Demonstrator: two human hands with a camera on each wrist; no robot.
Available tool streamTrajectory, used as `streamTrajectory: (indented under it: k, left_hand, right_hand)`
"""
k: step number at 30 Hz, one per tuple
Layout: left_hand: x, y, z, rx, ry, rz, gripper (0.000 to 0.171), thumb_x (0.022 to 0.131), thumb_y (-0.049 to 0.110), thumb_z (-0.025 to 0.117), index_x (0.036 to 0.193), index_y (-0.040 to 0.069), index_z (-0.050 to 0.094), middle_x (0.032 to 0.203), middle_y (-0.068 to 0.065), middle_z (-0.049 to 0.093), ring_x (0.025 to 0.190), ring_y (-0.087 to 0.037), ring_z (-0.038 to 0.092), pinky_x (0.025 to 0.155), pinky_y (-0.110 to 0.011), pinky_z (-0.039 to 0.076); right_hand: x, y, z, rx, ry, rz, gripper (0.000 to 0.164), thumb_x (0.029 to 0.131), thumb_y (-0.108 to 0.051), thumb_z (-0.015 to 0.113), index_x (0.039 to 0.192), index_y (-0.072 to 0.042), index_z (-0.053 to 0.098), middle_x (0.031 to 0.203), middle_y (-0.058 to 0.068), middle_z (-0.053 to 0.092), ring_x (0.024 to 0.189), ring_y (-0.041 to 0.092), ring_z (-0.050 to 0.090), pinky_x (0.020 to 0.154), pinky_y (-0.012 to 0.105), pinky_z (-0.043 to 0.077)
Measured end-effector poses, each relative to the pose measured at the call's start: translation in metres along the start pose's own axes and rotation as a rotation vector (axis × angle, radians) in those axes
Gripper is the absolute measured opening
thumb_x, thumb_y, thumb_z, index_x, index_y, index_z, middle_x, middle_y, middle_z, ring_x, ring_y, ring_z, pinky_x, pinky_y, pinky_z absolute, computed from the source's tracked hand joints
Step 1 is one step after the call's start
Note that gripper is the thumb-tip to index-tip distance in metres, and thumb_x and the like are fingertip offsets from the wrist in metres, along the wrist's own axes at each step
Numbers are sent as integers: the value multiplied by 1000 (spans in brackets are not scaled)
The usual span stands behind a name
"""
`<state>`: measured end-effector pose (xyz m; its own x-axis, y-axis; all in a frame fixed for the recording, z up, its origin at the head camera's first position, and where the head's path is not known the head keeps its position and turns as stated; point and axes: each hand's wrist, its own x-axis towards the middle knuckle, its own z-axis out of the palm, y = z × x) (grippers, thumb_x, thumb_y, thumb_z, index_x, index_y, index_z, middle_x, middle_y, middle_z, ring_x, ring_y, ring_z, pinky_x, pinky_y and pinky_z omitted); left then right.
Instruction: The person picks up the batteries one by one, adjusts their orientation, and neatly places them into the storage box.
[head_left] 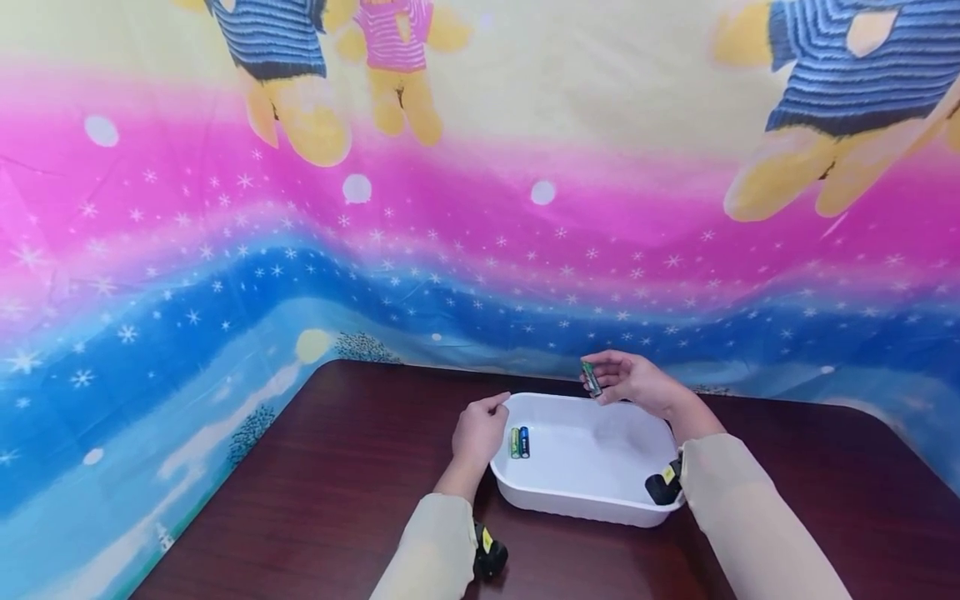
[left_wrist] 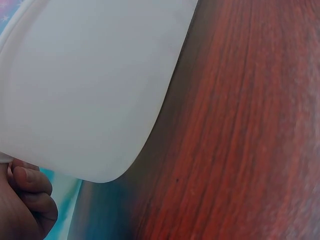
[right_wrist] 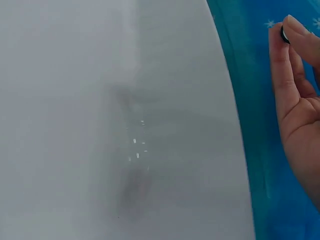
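A white plastic basin [head_left: 585,507] stands on the table, its pale wall [left_wrist: 95,95] filling much of the left wrist view. My left hand [head_left: 478,429] grips its left rim, with curled fingers [left_wrist: 37,181] under the edge. Inside, near that hand, a yellow-green battery [head_left: 514,443] and a dark blue battery [head_left: 524,443] lie side by side. Above the far rim, my right hand [head_left: 637,385] pinches a green and dark battery [head_left: 592,379] between thumb and fingers. Only the end of this battery [right_wrist: 284,34] shows in the right wrist view.
The dark reddish-brown wooden table [head_left: 360,467] has rounded far corners. Behind it hangs a printed cloth [head_left: 480,225] with bears and snowflakes, reaching down to the table's far edge. Black wrist cameras [head_left: 491,554] sit at both sleeves, the right one over the basin's near right corner.
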<state>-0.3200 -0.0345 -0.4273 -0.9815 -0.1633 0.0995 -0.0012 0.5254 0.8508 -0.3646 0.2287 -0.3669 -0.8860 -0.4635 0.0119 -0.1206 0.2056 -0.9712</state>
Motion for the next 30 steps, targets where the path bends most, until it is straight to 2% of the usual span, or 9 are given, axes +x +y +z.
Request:
streamTrajectory:
  k: [3, 7, 12, 17, 25, 30]
  left_hand:
    - [0, 0, 0, 4, -4, 1, 31, 91, 24, 50, 118, 27, 66, 120, 0, 62, 91, -15, 61, 65, -31, 42]
    - [0, 1, 0, 2, -6, 0, 31, 92, 24, 50, 119, 26, 65, 121, 0, 61, 85, -15, 60, 61, -30, 41]
    - [1, 0, 0, 9, -4, -3, 31, 92, 25, 50, 119, 27, 65, 121, 0, 61, 97, -17, 61, 65, -32, 43]
    - [1, 0, 0, 11, -2, -1, 31, 92, 24, 50, 119, 26, 65, 121, -1, 61, 100, -19, 60, 65, -32, 43]
    - [-1, 2, 0, 25, 5, -2, 31, 92, 24, 50, 119, 26, 65, 120, 0, 62, 104, -20, 60, 73, -37, 47]
    - [0, 1, 1, 21, 7, -6, 31, 92, 24, 50, 118, 26, 66, 119, 0, 62, 104, -20, 60, 73, -38, 47]
  right_hand:
    - [1, 4, 1, -11, -40, 17, 71, 70, 13, 69, 134, 8, 39, 112, 17, 55, 98, 23, 57, 81, 38, 51]
    - [2, 7, 4, -25, -91, 28, 68, 70, 13, 69, 132, 8, 41, 110, 16, 56, 96, 23, 57, 80, 38, 51]
    - [4, 9, 8, -23, -138, 44, 62, 69, 16, 68, 126, 4, 48, 109, 20, 55, 95, 26, 58, 78, 39, 52]
    - [7, 10, 14, -10, -171, 45, 60, 68, 18, 68, 123, 4, 49, 108, 22, 54, 93, 26, 58, 76, 38, 52]
    - [11, 12, 24, -31, -199, 52, 63, 67, 14, 72, 123, 8, 44, 101, 14, 55, 87, 21, 57, 76, 35, 52]
    - [11, 11, 31, -76, -208, 51, 59, 69, 7, 75, 120, 7, 45, 96, 12, 57, 84, 20, 57, 76, 32, 51]
